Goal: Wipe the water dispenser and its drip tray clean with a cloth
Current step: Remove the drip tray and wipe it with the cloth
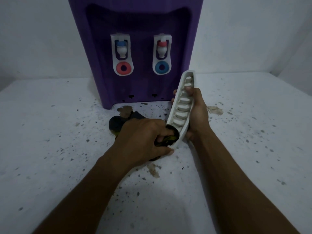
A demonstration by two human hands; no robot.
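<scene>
A purple water dispenser (pixel 138 53) with two white taps stands at the back of a speckled white surface. Off the dispenser, the white slotted drip tray (pixel 181 107) is held tilted on its edge in front of the dispenser's right side. My right hand (pixel 196 112) grips it, thumb over the slats and fingers behind. My left hand (pixel 143 141) holds a dark cloth (pixel 118 123) bunched against the tray's lower left end. Part of the cloth trails out behind the hand toward the dispenser.
The speckled white surface (pixel 50 141) carries brown stains: one at the dispenser's base (pixel 125 111), one to the right (pixel 215 109), one in front of my hands (pixel 154 170). White walls close in behind.
</scene>
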